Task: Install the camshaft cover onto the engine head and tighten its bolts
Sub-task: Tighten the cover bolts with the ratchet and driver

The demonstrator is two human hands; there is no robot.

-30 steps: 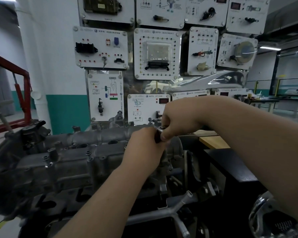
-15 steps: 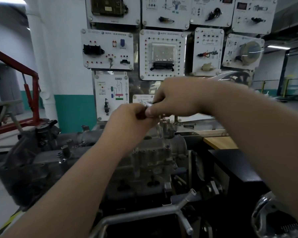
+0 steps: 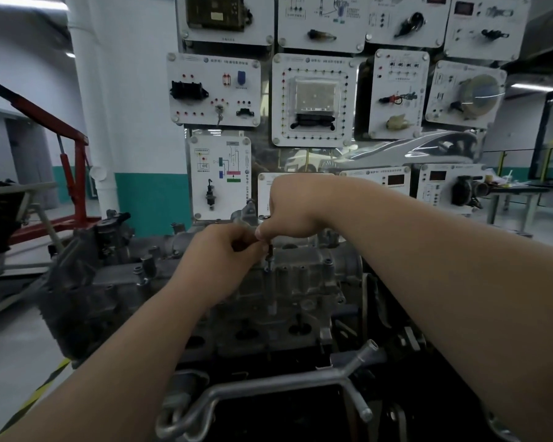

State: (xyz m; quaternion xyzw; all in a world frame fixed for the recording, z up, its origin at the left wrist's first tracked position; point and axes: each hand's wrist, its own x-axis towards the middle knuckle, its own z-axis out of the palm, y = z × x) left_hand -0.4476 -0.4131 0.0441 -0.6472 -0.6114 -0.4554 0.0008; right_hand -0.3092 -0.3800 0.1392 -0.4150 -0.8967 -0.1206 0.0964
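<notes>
Left hand (image 3: 222, 250): dead centre of the view, forearm rising from 7 o'clock. The fingers are curled and the grip is closed round the dark upper part of a thin dark shaft (image 3: 270, 254).
Right hand (image 3: 292, 208): at 1 o'clock of the left hand and touching it, forearm coming in from 4 o'clock. Its grip pinches the top of the same shaft between thumb and fingertips.
Thin dark shaft: upright below both hands, its lower tip meeting the top edge of the cover. It is probably a bolt or a driver bit, but the view is too blurred to say which.
Camshaft cover (image 3: 304, 279): light grey casting at 5 o'clock of the hands, lying along the top of the engine.
Bolt head (image 3: 328, 262): on the cover's top edge, at 3 o'clock of the shaft tip and apart from it.
Engine head (image 3: 268, 342): darker block directly under the cover, at 6 o'clock, with openings along its face.
Silver pipe (image 3: 268, 385): low foreground at 6 o'clock, forked at its right end.
Panel board (image 3: 313, 100): white training panels on the wall at 12 o'clock.
Red hoist (image 3: 72, 135): far side of the room at 9 o'clock.
</notes>
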